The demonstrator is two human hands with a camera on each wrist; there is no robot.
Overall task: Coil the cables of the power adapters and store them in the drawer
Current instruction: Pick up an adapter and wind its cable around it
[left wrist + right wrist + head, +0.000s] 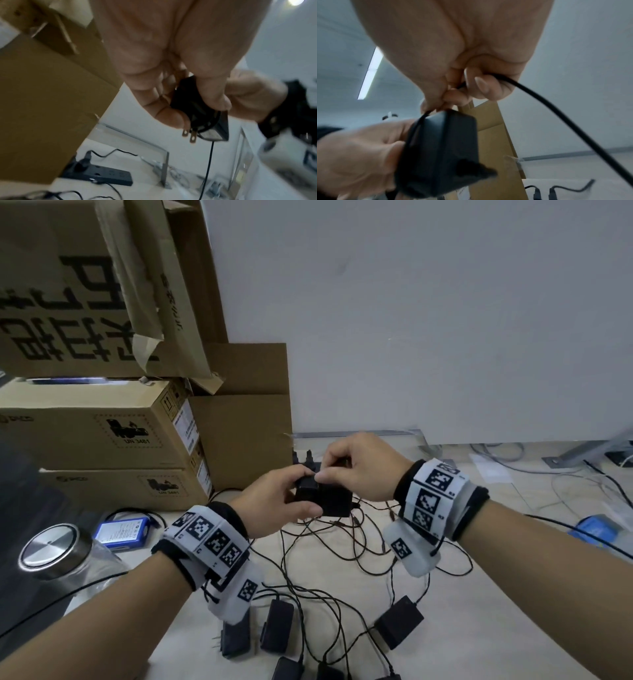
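Note:
My left hand point(291, 501) grips a black power adapter point(329, 499) above the floor, fingers curled round its body point(197, 106). Its two metal prongs point(188, 134) stick out below my fingers. My right hand point(346, 470) pinches the adapter's thin black cable point(539, 102) right at the block point(441, 151), where a turn of cable lies around it. The cable hangs down from the adapter point(208, 169). Several more black adapters point(399, 626) lie on the floor near me amid tangled cables point(325, 539). No drawer is in view.
Stacked cardboard boxes point(102, 419) stand at the left against a white wall. A black power strip point(102, 174) lies by the boxes. A blue battery pack point(123, 530) and a jar with a metal lid point(51, 549) sit at the left. More wires trail at the right.

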